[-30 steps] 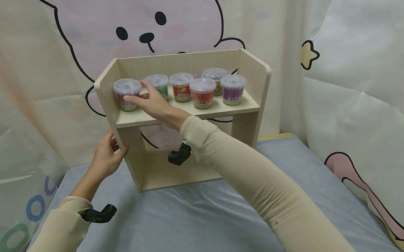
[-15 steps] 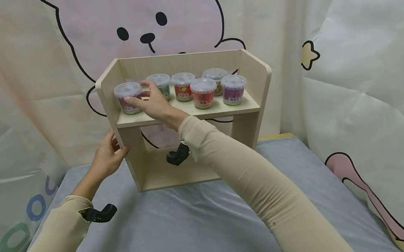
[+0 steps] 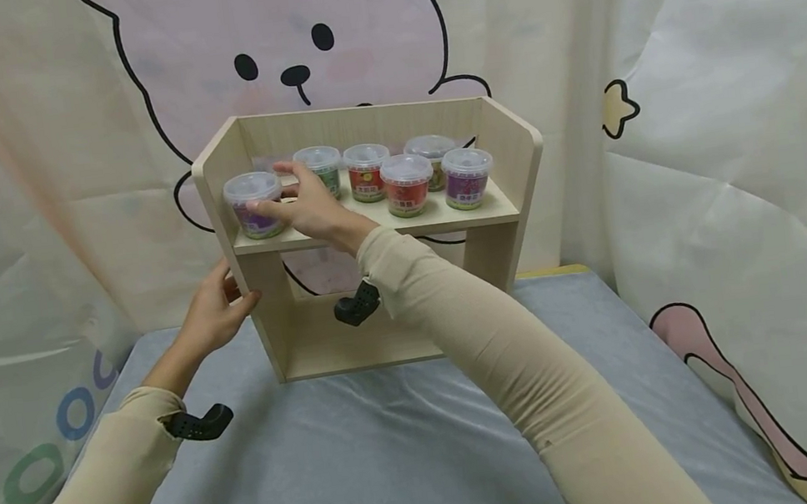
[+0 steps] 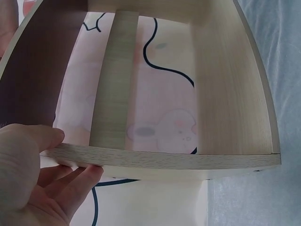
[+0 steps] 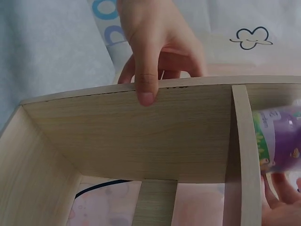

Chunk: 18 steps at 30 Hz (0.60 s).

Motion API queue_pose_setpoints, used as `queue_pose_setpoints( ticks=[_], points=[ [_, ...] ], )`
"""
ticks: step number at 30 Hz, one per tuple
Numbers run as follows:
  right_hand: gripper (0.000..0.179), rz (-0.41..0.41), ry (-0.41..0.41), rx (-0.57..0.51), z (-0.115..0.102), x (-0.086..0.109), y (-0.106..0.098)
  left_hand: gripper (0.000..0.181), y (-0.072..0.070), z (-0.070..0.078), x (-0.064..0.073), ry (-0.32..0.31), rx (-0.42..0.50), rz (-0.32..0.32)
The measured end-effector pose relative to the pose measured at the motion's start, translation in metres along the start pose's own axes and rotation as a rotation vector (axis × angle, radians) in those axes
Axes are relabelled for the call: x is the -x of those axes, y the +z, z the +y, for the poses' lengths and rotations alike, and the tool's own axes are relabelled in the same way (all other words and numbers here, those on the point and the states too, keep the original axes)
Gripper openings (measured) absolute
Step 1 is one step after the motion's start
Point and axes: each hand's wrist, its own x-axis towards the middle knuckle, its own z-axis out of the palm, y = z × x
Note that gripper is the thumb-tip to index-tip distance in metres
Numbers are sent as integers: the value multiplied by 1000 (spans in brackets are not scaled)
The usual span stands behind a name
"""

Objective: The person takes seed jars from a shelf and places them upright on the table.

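Note:
A lidded plastic cup with a purple label (image 3: pixel 256 206) stands at the left front of the wooden shelf's upper board (image 3: pixel 378 228). My right hand (image 3: pixel 319 210) holds it from its right side, thumb toward the front and fingers behind. In the right wrist view, that purple cup (image 5: pixel 281 139) shows at the right edge beside the board, fingertips just below it. Lower down, my left hand (image 3: pixel 214 309) grips the shelf's left side panel (image 3: pixel 267 327). The left wrist view has the left hand's thumb (image 4: pixel 49 135) on the panel's inner face and the fingers outside.
Further cups stand on the upper board: green (image 3: pixel 324 169), red (image 3: pixel 366 174), orange-red (image 3: pixel 406 187), one at the back right (image 3: pixel 431 156), and another purple one (image 3: pixel 468 180). The shelf stands on a blue-grey cloth (image 3: pixel 368 458), before a printed curtain (image 3: pixel 361 30).
The purple-labelled cup at the left has come forward, toward the upper board's front edge. My right hand has barely shifted, and the left hand stays on the side panel.

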Motion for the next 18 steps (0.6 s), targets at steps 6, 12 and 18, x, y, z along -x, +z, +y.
queue_pose_setpoints(
  ticks=[6, 12, 18],
  points=[
    [66, -94, -36, -24, 3, 8, -12, 72, 2, 2, -3, 9, 18, -17],
    [62, -110, -75, -51, 4, 22, -26, 70, 3, 1, -3, -19, 0, -7],
    [61, -139, -99, -61, 7, 44, -37, 69, 2, 0, 0, -23, -1, 2]
  ],
)
